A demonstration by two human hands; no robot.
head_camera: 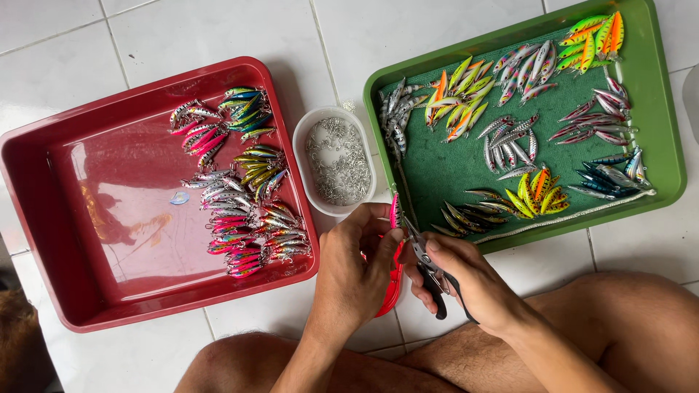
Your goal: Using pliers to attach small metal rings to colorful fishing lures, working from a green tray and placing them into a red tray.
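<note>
White floor tiles (218,36) lie under everything, and the person sits on them with bare knees at the bottom edge. The left hand (354,266) is closed on a small pink fishing lure (394,211). Fingers hide most of the lure, so only its top end shows. It stands nearly upright, long way up and down, with the top pointing away from the person. The right hand (466,280) is wrapped around small pliers (424,258). Their thin tips point up and left, toward the lure. Whether they touch it is hard to tell. Just behind the hands sits a clear tub of tiny metal rings (336,161). A red tray (65,218) with lures is on the left, and a green tray (655,109) with more lures is on the right.
</note>
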